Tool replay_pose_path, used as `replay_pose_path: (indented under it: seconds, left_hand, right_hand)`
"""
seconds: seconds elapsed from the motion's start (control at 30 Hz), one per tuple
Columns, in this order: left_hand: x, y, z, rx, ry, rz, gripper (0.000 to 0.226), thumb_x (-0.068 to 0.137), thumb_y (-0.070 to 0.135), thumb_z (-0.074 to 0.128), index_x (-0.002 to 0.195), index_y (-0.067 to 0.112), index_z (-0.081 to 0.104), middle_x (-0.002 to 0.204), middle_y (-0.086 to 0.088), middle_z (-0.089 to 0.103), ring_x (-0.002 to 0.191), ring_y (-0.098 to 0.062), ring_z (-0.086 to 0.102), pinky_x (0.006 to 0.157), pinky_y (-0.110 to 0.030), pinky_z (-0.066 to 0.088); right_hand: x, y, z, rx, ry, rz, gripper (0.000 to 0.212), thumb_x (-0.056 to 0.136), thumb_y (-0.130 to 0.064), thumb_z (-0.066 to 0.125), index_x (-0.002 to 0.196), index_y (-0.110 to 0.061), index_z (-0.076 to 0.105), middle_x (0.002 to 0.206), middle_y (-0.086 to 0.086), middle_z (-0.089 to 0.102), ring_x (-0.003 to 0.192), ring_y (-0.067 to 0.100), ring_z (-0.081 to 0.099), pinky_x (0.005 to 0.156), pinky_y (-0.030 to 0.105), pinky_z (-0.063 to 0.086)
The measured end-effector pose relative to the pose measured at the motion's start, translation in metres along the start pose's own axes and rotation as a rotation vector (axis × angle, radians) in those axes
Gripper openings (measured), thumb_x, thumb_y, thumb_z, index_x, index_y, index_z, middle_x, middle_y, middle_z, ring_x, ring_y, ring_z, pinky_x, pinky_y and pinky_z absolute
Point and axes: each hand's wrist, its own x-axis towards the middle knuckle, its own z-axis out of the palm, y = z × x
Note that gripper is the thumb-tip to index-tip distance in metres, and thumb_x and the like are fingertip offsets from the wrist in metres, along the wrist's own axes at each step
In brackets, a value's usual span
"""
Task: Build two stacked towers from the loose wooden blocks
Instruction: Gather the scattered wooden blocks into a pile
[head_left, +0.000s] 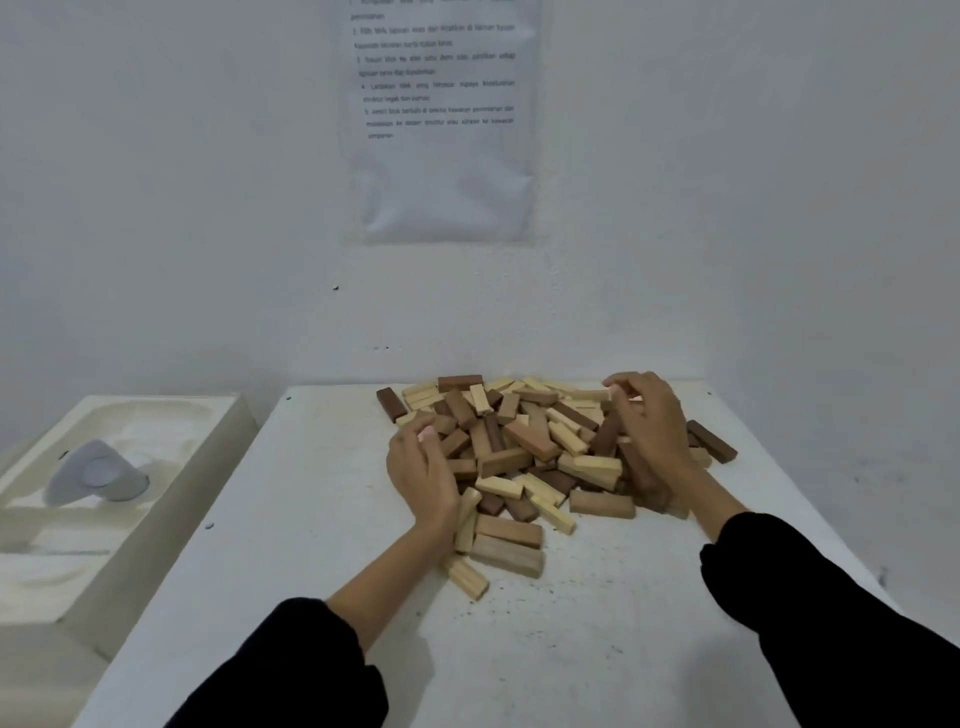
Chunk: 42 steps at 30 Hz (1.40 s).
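Our left-side white tray (221, 434) holds a grey rounded piece (96, 478). On the table (311, 597) lies a jumbled pile of blocks (519, 447), pale, tan and dark brown; our left hand (421, 478) and right hand (649, 421) cup its sides, fingers curled, though we cannot tell any grip

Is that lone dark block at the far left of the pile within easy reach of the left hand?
Probably yes. The left hand sits at the left side of the pile, near the dark block, which lies uncovered with nothing between.
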Motion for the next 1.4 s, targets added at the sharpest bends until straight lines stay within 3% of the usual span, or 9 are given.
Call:
replay_pose_path:
  seconds: [0.2, 0.3, 0.43, 0.6, 0.83, 1.03, 1.23, 1.3, 1.4]
  left_hand:
    - [0.021, 0.004, 0.000, 0.044, -0.066, 0.197, 0.023, 0.098, 0.016, 0.040, 0.107, 0.013, 0.060, 0.102, 0.011, 0.047, 0.106, -0.008, 0.039, 0.096, -0.027, 0.030]
    - [0.044, -0.005, -0.003, 0.155, -0.072, 0.153, 0.030, 0.099, 0.022, 0.039, 0.119, 0.008, 0.058, 0.120, -0.004, 0.051, 0.117, -0.016, 0.040, 0.105, -0.033, 0.029]
    - [0.059, -0.022, -0.011, 0.202, -0.104, -0.042, 0.044, 0.103, 0.031, 0.030, 0.140, 0.010, 0.040, 0.147, -0.010, 0.036, 0.137, -0.022, 0.028, 0.110, -0.033, 0.020]
    - [0.056, -0.030, -0.009, 0.199, -0.201, 0.015, 0.046, 0.104, 0.032, 0.027, 0.140, 0.008, 0.040, 0.146, -0.010, 0.037, 0.135, -0.020, 0.032, 0.103, -0.022, 0.020]
    - [0.057, -0.028, -0.008, 0.174, -0.172, -0.019, 0.039, 0.104, 0.026, 0.030, 0.131, 0.006, 0.049, 0.137, -0.012, 0.043, 0.127, -0.020, 0.038, 0.097, -0.017, 0.022]
    - [0.050, -0.022, -0.018, 0.055, -0.171, 0.131, 0.034, 0.096, 0.039, 0.038, 0.108, 0.014, 0.058, 0.118, -0.001, 0.048, 0.118, -0.013, 0.041, 0.104, -0.026, 0.032]
    - [0.015, -0.012, -0.052, 0.230, -0.646, 0.500, 0.047, 0.090, 0.051, 0.039, 0.121, 0.021, 0.058, 0.134, 0.012, 0.042, 0.128, 0.005, 0.032, 0.103, -0.016, 0.026]
    - [0.005, -0.009, -0.066, 0.358, -0.834, 0.634, 0.052, 0.088, 0.055, 0.042, 0.131, 0.028, 0.051, 0.143, 0.016, 0.033, 0.136, 0.000, 0.023, 0.108, -0.022, 0.021]
    - [-0.003, -0.013, -0.077, 0.586, -1.052, 0.882, 0.076, 0.080, 0.072, 0.045, 0.145, 0.036, 0.030, 0.156, 0.012, 0.015, 0.146, -0.011, 0.003, 0.117, -0.034, 0.001]
  right_hand:
    - [-0.007, 0.070, -0.045, -0.279, -0.115, 0.443, 0.052, 0.092, -0.055, 0.041, 0.126, -0.019, 0.057, 0.132, 0.013, 0.053, 0.127, 0.031, 0.040, 0.105, 0.040, 0.030]
    - [-0.013, 0.080, -0.041, -0.214, -0.119, 0.477, 0.083, 0.082, -0.074, 0.024, 0.128, -0.013, 0.056, 0.129, 0.014, 0.057, 0.122, 0.031, 0.047, 0.107, 0.043, 0.031]
    - [-0.008, 0.054, -0.018, 0.065, 0.020, 0.558, 0.056, 0.096, -0.049, 0.037, 0.135, -0.010, 0.048, 0.139, 0.010, 0.049, 0.129, 0.026, 0.042, 0.109, 0.037, 0.029]
    - [-0.002, 0.032, -0.003, 0.375, 0.237, 0.656, 0.038, 0.098, -0.032, 0.044, 0.128, -0.012, 0.054, 0.133, 0.003, 0.053, 0.125, 0.020, 0.045, 0.100, 0.024, 0.031]
    - [0.001, 0.009, 0.006, 0.212, 0.261, 0.222, 0.016, 0.091, -0.012, 0.056, 0.104, -0.015, 0.065, 0.116, 0.005, 0.056, 0.113, 0.017, 0.050, 0.097, 0.025, 0.041]
    - [0.001, -0.030, 0.003, 0.202, -0.010, -0.139, 0.016, 0.087, -0.001, 0.057, 0.095, -0.009, 0.067, 0.103, 0.002, 0.054, 0.097, -0.001, 0.054, 0.083, 0.007, 0.040]
    - [-0.030, -0.051, 0.006, 0.238, -0.155, -0.196, 0.020, 0.088, -0.002, 0.057, 0.093, -0.018, 0.067, 0.095, -0.002, 0.059, 0.090, 0.002, 0.055, 0.080, 0.010, 0.040]
    - [-0.052, -0.050, 0.007, 0.168, -0.134, -0.221, 0.017, 0.087, -0.015, 0.054, 0.095, -0.020, 0.068, 0.095, -0.003, 0.059, 0.089, 0.003, 0.053, 0.080, 0.014, 0.038]
    - [-0.090, -0.032, 0.007, -0.198, -0.048, -0.217, 0.041, 0.082, -0.044, 0.044, 0.108, -0.022, 0.067, 0.113, 0.001, 0.058, 0.109, 0.017, 0.050, 0.093, 0.036, 0.036]
